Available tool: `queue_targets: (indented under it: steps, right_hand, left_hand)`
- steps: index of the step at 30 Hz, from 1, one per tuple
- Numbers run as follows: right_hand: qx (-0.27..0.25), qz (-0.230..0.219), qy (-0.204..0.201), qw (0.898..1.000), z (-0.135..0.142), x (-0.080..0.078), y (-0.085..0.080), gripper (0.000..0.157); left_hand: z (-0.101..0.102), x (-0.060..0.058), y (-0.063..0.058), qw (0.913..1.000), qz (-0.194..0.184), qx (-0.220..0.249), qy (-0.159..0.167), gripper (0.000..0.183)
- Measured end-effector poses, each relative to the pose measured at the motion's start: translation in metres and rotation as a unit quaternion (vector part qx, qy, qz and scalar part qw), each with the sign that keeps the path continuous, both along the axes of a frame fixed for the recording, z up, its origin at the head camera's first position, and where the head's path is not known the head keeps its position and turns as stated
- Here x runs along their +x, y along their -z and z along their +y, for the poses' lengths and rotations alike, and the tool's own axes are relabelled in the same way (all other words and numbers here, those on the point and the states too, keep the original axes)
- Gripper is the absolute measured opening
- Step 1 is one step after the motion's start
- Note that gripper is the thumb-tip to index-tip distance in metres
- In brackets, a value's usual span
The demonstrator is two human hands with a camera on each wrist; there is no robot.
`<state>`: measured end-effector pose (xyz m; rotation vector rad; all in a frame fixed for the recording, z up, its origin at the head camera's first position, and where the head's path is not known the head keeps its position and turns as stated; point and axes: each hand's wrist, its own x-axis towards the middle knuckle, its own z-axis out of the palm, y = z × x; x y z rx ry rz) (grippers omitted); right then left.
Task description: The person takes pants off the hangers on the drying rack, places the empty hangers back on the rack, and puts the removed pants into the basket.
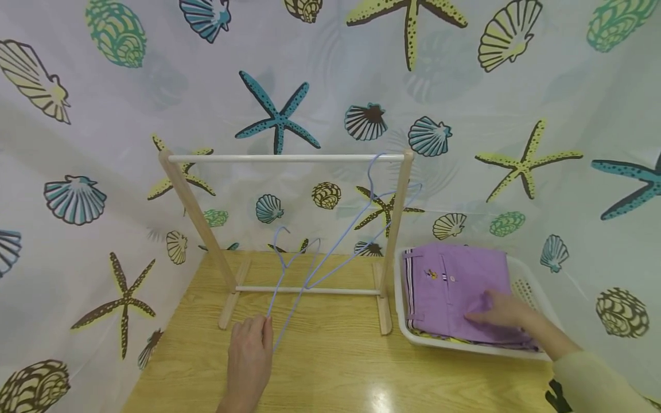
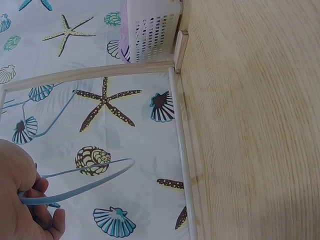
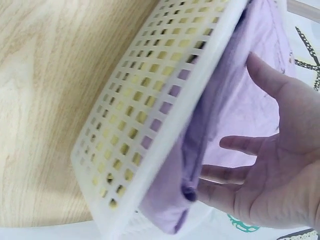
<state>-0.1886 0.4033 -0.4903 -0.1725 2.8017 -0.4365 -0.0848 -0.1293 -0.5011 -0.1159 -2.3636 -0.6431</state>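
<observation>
In the head view my left hand (image 1: pixel 250 355) pinches a thin blue clothes hanger (image 1: pixel 276 291) by one side, its hook pointing up. The left wrist view shows the hanger (image 2: pixel 82 191) running out between thumb and fingers. My right hand (image 1: pixel 503 312), fingers spread, is over folded purple pants (image 1: pixel 439 287) with belt loops, a button and a striped side edge. These lie on top in a white basket (image 1: pixel 539 292). Seen from the right wrist, the fingertips are at the purple fabric (image 3: pixel 232 120); firm contact cannot be made out.
A wooden rack with a white top rail (image 1: pixel 284 159) stands in front of me on the wood-grain surface (image 1: pixel 320 367). Another blue hanger (image 1: pixel 338 243) hangs near the rail's right end. Yellow cloth (image 3: pixel 117 107) shows through the basket's holes. A shell-and-starfish curtain (image 1: pixel 330 69) surrounds the area.
</observation>
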Motion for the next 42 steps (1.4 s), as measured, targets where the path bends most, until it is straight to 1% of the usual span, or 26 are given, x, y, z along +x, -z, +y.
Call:
queue_targets:
  steps: [4, 7, 10, 13, 16, 19, 22, 25, 29, 32, 37, 42]
  right_hand:
    - [-0.020, 0.058, -0.009, 0.998, -0.005, -0.008, -0.012, 0.098]
    - [-0.034, 0.087, -0.019, 0.995, -0.011, -0.016, -0.022, 0.094]
    - [-0.045, 0.104, -0.038, 0.993, -0.018, -0.025, -0.033, 0.089]
    - [-0.051, 0.116, -0.058, 0.990, -0.024, -0.032, -0.039, 0.085]
    - [-0.060, 0.118, -0.075, 0.988, -0.030, -0.039, -0.043, 0.084]
    - [-0.053, 0.123, -0.087, 0.987, -0.038, -0.046, -0.045, 0.084]
    - [-0.042, 0.125, -0.098, 0.986, -0.047, -0.052, -0.044, 0.084]
    - [-0.025, 0.116, -0.102, 0.988, -0.054, -0.058, -0.041, 0.086]
    - [-0.007, 0.109, -0.106, 0.988, -0.064, -0.064, -0.035, 0.087]
    - [-0.005, 0.109, -0.115, 0.987, -0.070, -0.067, -0.031, 0.090]
    - [0.005, 0.082, -0.116, 0.990, -0.076, -0.071, -0.022, 0.099]
    - [0.018, 0.055, -0.105, 0.993, -0.078, -0.074, -0.014, 0.099]
  left_hand:
    - [0.000, 0.000, 0.000, 1.0000, 0.003, -0.005, 0.000, 0.020]
    - [0.000, 0.000, 0.001, 1.0000, 0.005, -0.007, 0.001, 0.021]
    - [0.000, 0.000, 0.001, 1.0000, 0.006, -0.007, 0.001, 0.022]
    - [0.000, -0.001, 0.001, 1.0000, 0.006, -0.006, 0.002, 0.022]
    - [0.000, -0.001, 0.002, 0.9999, 0.008, -0.009, 0.004, 0.022]
    - [0.001, -0.001, 0.002, 0.9999, 0.006, -0.013, 0.005, 0.022]
    - [0.000, 0.000, 0.002, 1.0000, 0.001, -0.009, 0.001, 0.023]
    - [0.000, 0.000, 0.001, 1.0000, -0.001, -0.007, -0.001, 0.024]
    - [0.000, -0.001, 0.001, 1.0000, 0.005, -0.006, 0.000, 0.023]
    - [0.000, -0.001, 0.002, 0.9999, 0.010, -0.007, 0.001, 0.021]
    - [-0.003, -0.001, 0.003, 1.0000, 0.007, -0.002, -0.003, 0.017]
    - [-0.004, -0.001, 0.004, 1.0000, 0.009, -0.004, -0.002, 0.017]
